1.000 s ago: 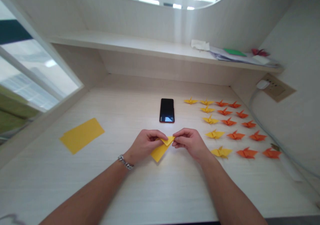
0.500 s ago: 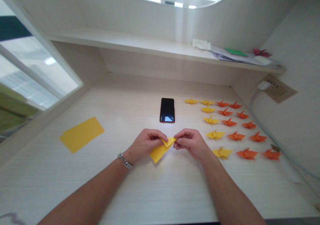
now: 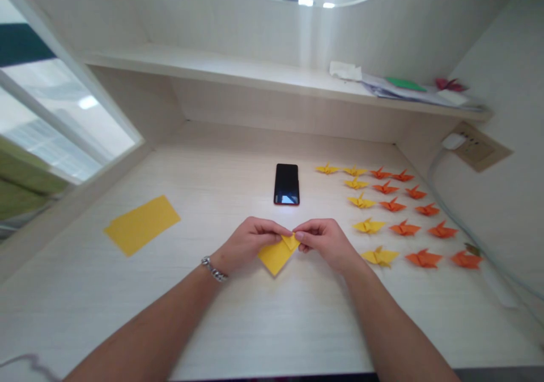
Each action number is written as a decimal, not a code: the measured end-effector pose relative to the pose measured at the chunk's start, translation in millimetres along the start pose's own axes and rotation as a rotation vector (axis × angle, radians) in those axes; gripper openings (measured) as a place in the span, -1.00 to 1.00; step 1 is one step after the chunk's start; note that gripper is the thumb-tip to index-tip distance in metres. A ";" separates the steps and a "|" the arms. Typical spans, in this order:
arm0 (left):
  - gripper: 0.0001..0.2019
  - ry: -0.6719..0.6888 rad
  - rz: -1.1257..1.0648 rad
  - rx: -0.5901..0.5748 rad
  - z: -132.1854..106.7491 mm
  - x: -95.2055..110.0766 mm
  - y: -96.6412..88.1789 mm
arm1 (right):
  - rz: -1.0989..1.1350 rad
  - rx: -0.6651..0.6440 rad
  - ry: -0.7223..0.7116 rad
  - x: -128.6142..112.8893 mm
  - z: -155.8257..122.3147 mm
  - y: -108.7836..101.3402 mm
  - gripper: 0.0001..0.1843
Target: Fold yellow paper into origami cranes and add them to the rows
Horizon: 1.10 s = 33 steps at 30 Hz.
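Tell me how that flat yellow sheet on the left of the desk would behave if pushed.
The yellow sheet lies flat and thin on the desk, so it likely slides easily and weighs little. Lifted by one edge, it would probably droop. Nothing holds it down, so a draught might shift it.

1. The folded paper [image 3: 277, 254] lies on the surface [image 3: 263, 319], near the middle, between the left hand [image 3: 246, 243] and the right hand [image 3: 325, 243].
2. The phone [image 3: 287, 184] lies beyond the hands, farther back.
3. A flat sheet [image 3: 142, 224] lies well to the left of the hands.
4. Rows of cranes [image 3: 395, 217] stand to the right of the phone and hands.
5. A shelf [image 3: 238, 70] runs along the far side, above the surface, with papers [image 3: 399, 87] at its right end.
6. A socket [image 3: 476, 147] sits on the right wall.
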State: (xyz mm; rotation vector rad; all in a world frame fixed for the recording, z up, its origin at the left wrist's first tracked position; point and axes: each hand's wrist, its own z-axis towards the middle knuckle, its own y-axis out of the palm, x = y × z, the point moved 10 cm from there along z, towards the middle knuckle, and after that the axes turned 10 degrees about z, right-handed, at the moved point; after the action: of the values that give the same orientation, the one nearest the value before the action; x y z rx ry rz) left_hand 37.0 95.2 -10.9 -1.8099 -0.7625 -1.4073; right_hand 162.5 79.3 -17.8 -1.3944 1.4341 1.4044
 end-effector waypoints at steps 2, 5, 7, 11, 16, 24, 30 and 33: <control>-0.79 0.004 -0.045 -0.015 -0.2 1.5 -0.3 | -0.005 -0.004 -0.005 -1.0 -0.4 0.1 -0.71; -0.70 0.014 -0.107 -0.036 -0.3 3.6 2.9 | -0.006 0.001 -0.007 -0.5 -0.2 0.1 -0.72; -0.69 0.020 -0.079 -0.021 -0.1 4.2 4.3 | -0.007 0.008 -0.004 0.3 0.4 -0.3 -0.72; -0.79 0.050 0.071 0.064 -0.2 6.6 1.2 | -0.004 -0.003 0.006 1.5 1.3 0.2 -0.72; -0.80 0.073 0.145 0.103 -1.9 8.0 -2.7 | 0.048 -0.034 0.020 2.3 0.9 2.0 -0.69; -0.82 0.044 0.104 0.067 0.0 7.4 -3.4 | -0.010 0.003 0.018 -0.8 -0.9 0.3 -0.68; -0.70 0.017 0.027 -0.003 1.9 2.2 3.6 | -0.092 0.020 0.005 -0.7 -0.5 1.9 -0.71; -0.75 -0.012 0.082 0.034 3.0 -2.6 0.9 | -0.129 0.007 -0.004 -1.4 -0.7 4.0 -0.73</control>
State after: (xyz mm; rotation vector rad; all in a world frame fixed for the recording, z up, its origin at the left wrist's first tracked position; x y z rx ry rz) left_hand 38.8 97.1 -14.1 -1.8047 -0.7068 -1.3241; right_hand 159.1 78.3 -15.4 -1.4524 1.3201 1.3184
